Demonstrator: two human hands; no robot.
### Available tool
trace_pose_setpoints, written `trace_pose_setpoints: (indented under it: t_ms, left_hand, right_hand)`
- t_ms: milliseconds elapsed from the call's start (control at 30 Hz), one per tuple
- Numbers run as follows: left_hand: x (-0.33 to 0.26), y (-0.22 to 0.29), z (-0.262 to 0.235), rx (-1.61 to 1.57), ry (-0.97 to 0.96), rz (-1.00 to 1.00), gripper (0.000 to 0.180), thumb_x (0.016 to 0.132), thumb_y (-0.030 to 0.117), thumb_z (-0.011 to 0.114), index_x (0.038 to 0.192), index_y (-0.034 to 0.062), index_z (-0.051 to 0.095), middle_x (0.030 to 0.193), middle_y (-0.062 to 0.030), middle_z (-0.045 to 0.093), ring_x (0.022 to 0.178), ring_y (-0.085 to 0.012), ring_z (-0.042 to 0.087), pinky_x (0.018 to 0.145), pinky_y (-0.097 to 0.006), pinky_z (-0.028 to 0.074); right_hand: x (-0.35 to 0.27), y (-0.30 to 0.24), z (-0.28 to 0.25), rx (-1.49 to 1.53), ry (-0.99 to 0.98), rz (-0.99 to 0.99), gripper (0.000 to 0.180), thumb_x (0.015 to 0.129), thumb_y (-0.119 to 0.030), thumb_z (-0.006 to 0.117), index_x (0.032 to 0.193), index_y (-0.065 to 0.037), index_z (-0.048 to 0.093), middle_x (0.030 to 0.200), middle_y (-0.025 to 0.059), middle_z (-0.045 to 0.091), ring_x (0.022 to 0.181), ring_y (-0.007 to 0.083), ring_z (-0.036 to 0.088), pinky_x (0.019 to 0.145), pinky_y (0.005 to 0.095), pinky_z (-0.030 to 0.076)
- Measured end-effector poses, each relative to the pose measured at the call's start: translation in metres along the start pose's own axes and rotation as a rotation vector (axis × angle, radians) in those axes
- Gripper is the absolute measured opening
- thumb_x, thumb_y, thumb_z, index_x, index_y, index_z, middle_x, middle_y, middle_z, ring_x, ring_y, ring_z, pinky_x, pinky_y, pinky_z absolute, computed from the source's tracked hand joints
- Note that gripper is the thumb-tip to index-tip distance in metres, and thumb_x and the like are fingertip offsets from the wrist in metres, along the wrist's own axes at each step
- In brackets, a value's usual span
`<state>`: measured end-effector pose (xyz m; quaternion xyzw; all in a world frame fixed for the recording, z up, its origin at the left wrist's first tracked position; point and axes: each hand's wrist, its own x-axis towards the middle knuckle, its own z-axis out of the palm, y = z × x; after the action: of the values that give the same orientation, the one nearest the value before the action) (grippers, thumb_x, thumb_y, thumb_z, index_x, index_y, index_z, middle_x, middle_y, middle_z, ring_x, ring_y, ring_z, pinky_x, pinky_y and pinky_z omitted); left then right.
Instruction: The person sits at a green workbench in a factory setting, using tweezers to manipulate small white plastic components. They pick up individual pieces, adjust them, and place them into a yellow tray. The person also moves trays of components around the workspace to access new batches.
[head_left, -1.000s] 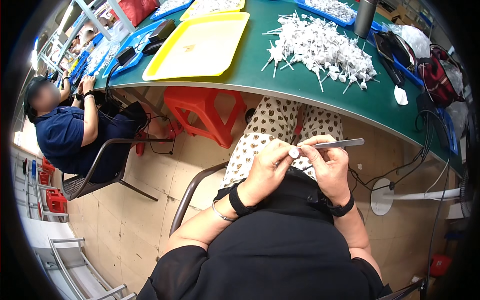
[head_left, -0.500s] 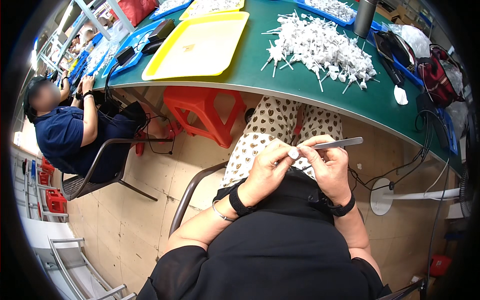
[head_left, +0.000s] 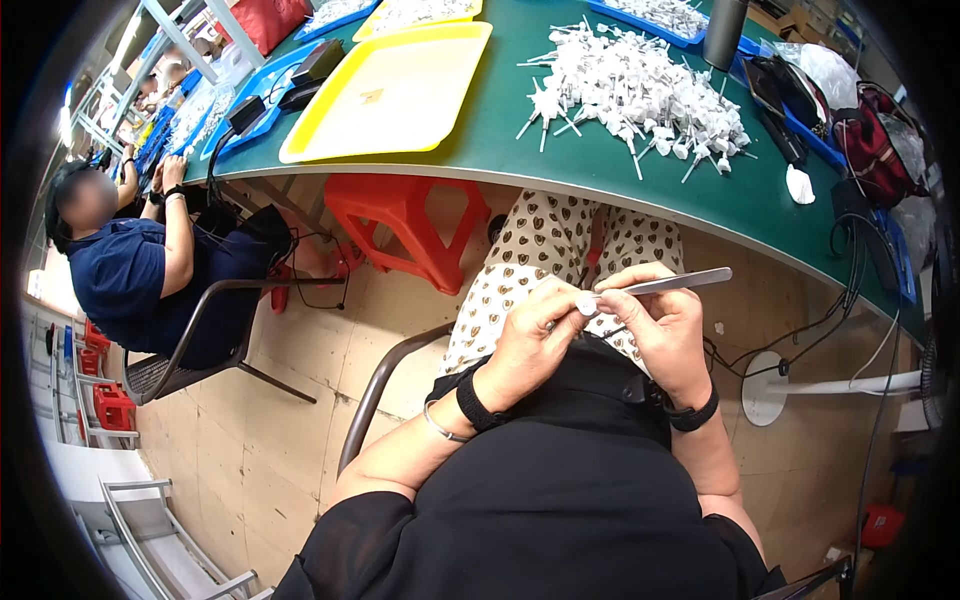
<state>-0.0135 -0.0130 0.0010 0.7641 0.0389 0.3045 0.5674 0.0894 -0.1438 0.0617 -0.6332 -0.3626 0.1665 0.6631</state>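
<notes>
Above my lap, my left hand pinches a small white plastic part between thumb and fingers. My right hand is closed round metal tweezers, whose broad end sticks out to the right. The tweezers' tips are at the white part, but the fingers hide whether they touch it. On the green table beyond my knees lies a big heap of white plastic parts with thin grey-white stems.
A yellow tray lies at the table's left. A grey bottle, cables and bags sit at the right. Under the table stands a red stool. A co-worker sits at the left.
The right hand has shifted slightly, and the tweezers' outer end has moved a little up and to the right. My left hand stays in place with the white part.
</notes>
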Motion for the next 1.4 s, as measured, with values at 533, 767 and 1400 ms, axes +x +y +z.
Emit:
trace_pose_setpoints:
  t_ms: [533, 767, 1400]
  left_hand:
    - [0.001, -0.003, 0.000, 0.026, 0.023, 0.034, 0.011, 0.085, -0.002, 0.069, 0.095, 0.0026, 0.068, 0.086, -0.0086, 0.065, 0.080, -0.0242, 0.063, 0.070, -0.032, 0.050]
    - [0.000, -0.003, 0.001, 0.019, 0.028, 0.037, 0.013, 0.085, -0.003, 0.068, 0.097, 0.0023, 0.069, 0.086, -0.0082, 0.064, 0.079, -0.0232, 0.062, 0.069, -0.031, 0.050]
    - [-0.001, 0.001, 0.001, 0.032, 0.006, 0.036, 0.011, 0.087, -0.001, 0.068, 0.097, 0.0025, 0.069, 0.086, -0.0077, 0.065, 0.079, -0.0215, 0.062, 0.069, -0.030, 0.050]
  right_hand:
    - [-0.001, 0.005, 0.002, 0.084, 0.001, 0.096, 0.008, 0.092, -0.002, 0.065, 0.097, 0.005, 0.067, 0.087, 0.0059, 0.070, 0.079, 0.0115, 0.068, 0.073, 0.0239, 0.055]
    - [-0.001, 0.006, 0.002, 0.106, 0.002, 0.121, 0.008, 0.093, -0.002, 0.064, 0.098, 0.005, 0.066, 0.088, 0.0071, 0.070, 0.081, 0.0119, 0.068, 0.074, 0.0239, 0.056]
    - [0.001, 0.004, -0.009, -0.060, -0.098, 0.040, 0.007, 0.091, 0.001, 0.065, 0.096, 0.005, 0.067, 0.087, 0.0045, 0.068, 0.077, 0.0088, 0.065, 0.067, 0.0213, 0.051]
